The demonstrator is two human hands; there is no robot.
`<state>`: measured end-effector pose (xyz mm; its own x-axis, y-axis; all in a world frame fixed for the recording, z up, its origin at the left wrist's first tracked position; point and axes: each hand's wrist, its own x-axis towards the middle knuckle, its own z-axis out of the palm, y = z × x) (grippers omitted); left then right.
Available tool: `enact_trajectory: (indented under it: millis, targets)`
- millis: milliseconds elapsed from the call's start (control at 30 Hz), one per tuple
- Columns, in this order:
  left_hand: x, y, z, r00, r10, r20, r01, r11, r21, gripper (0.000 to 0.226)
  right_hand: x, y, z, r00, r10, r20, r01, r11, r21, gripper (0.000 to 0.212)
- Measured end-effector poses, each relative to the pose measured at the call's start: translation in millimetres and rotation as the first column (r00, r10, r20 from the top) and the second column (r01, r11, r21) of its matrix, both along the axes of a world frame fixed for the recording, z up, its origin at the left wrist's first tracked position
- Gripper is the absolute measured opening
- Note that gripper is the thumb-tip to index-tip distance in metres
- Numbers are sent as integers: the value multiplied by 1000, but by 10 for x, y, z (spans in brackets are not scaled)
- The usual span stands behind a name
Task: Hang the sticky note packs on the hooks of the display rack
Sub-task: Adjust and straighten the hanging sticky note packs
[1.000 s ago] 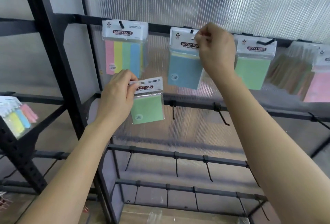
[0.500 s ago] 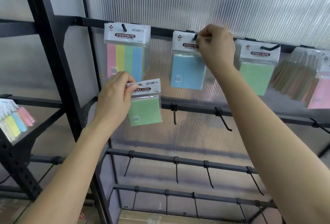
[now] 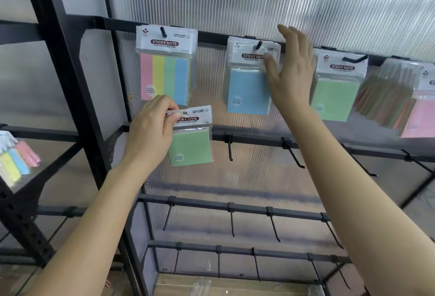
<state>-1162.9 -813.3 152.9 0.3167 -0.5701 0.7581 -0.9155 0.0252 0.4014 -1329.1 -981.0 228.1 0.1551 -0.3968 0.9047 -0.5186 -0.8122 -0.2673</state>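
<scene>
Left hand (image 3: pixel 150 135) pinches the green pack (image 3: pixel 191 147) by its header, just below the striped pack (image 3: pixel 164 79) on the top rail (image 3: pixel 211 36); right hand (image 3: pixel 292 76), fingers spread and holding nothing, is at the right edge of the blue pack (image 3: pixel 247 90) hanging on its hook (image 3: pixel 257 45).

Only the person's two arms are seen, both bare along all the visible length. The left hand (image 3: pixel 150 130) is left of the frame centre, and the left forearm (image 3: pixel 98 225) runs to the lower left corner. The right hand (image 3: pixel 292 76) is in the upper middle; the right forearm (image 3: pixel 353 201) runs to the lower right edge.
</scene>
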Motion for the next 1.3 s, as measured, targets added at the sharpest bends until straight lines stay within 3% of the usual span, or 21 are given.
enact_trajectory:
  millis: [500,833,1067,1300]
  targets:
    - [-262,-125,-126,983,-178,40,177,984,29,5,-649,431,-906,924,-109,-367,156,982,101,55]
    - [-754,-458,-1,956,-279,92,275,960,56,6,-1200,357,-1137,934,-192,-301,255,949,186,55]
    - [-1193,-864,173,961,-261,90,261,965,15,6,-1490,128,-1176,944,-237,-230,272,953,132,57]
    - [-1561,-1249,492,961,-226,157,237,970,-53,8,-1756,-175,-1175,970,-118,-215,154,975,158,59]
